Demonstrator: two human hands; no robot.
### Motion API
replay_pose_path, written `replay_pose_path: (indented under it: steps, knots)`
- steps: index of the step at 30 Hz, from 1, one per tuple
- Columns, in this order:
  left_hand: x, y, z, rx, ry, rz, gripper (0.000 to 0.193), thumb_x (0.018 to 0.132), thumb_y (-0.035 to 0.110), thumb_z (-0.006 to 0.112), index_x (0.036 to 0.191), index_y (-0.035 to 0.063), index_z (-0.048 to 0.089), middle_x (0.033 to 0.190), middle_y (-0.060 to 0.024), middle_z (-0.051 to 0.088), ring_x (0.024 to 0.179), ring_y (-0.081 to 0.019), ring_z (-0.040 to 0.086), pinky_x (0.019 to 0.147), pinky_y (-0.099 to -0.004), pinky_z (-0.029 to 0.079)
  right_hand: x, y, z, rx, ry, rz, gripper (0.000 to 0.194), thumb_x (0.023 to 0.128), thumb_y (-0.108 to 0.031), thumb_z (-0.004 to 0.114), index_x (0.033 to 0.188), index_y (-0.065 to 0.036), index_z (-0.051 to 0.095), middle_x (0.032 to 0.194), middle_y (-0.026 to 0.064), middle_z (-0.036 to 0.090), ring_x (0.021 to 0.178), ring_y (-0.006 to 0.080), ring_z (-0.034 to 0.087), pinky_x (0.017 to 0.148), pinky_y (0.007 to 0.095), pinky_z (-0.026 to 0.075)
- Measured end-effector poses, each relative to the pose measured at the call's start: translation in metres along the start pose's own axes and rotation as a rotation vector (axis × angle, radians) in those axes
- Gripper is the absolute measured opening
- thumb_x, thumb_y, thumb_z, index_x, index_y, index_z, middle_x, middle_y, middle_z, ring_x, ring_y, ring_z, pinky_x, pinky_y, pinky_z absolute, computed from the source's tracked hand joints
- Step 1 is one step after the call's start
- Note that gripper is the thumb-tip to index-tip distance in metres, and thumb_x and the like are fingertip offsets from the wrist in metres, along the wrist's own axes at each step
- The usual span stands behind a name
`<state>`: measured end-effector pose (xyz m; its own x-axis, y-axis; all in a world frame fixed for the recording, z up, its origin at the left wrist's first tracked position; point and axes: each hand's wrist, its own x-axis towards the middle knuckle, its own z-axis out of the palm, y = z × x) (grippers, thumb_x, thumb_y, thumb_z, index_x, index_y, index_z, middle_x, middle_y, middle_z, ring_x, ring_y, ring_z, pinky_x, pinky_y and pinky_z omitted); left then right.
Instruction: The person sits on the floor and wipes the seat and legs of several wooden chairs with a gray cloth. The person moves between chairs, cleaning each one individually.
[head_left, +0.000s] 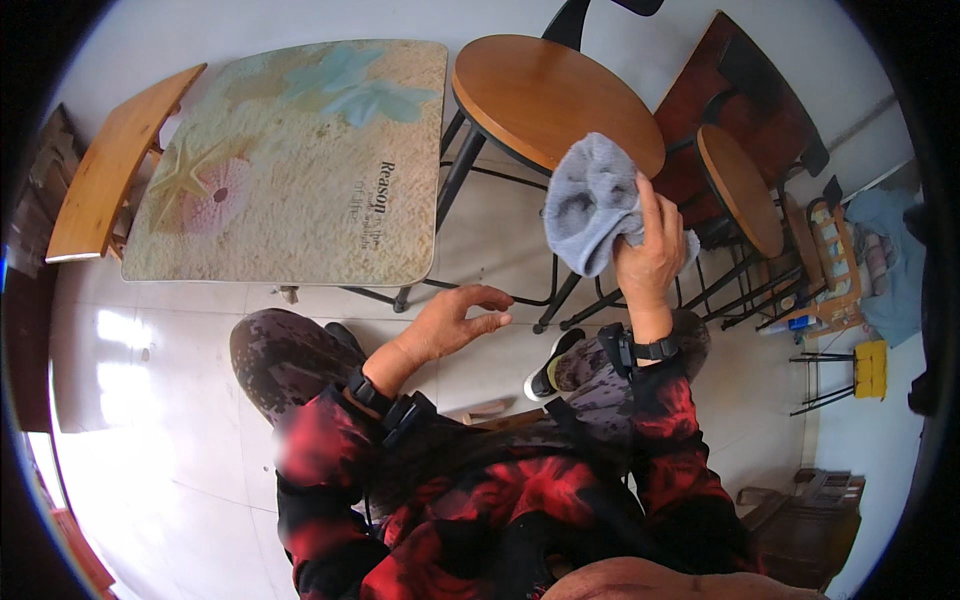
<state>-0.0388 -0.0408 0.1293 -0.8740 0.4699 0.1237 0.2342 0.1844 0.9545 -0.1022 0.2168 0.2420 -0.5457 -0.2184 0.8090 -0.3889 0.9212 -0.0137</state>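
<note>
My right hand (651, 244) grips a bunched grey-blue cloth (592, 199) and holds it up before the near edge of a round wooden stool (555, 94). Part of the cloth sticks out past the far side of that hand. My left hand (457, 319) holds nothing; its thumb and fingers are apart. It hovers over the tiled floor, just off the near right corner of a table (322, 172) with a beach-print top. A starfish, a sea urchin shell and some writing are printed on that top. Black straps circle both my wrists.
Beyond the table's left end is a wooden bench (124, 161). To the right stand a smaller round-seated stool (739, 187), a dark red board (750, 112) and a yellow-seated stool (870, 370). Black metal stool legs (465, 165) spread over the floor near my feet. A white wall runs behind.
</note>
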Motion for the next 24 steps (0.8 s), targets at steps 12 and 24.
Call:
replay_pose_path:
  steps: [12, 24]
  knots:
    - [0.002, 0.005, 0.001, 0.011, -0.037, -0.027, 0.036, 0.094, 0.030, 0.070, 0.118, 0.0024, 0.068, 0.116, -0.0115, 0.072, 0.110, -0.0254, 0.067, 0.097, -0.0359, 0.050, 0.015, -0.018, -0.008, 0.076, -0.090, 0.041, 0.066, 0.062, -0.003, 0.079, 0.125, -0.015, 0.063, 0.103, 0.0088, 0.063, 0.097, 0.0334, 0.065, 0.078, 0.0432, 0.052]
    - [0.001, 0.008, 0.005, 0.094, 0.005, -0.014, 0.032, 0.091, 0.027, 0.071, 0.114, 0.0032, 0.069, 0.109, -0.0139, 0.073, 0.101, -0.0275, 0.070, 0.089, -0.0378, 0.053, 0.031, 0.014, -0.036, -0.205, -0.272, -0.270, 0.080, 0.065, -0.007, 0.080, 0.140, -0.027, 0.059, 0.104, 0.0059, 0.056, 0.094, 0.0285, 0.056, 0.078, 0.0411, 0.044]
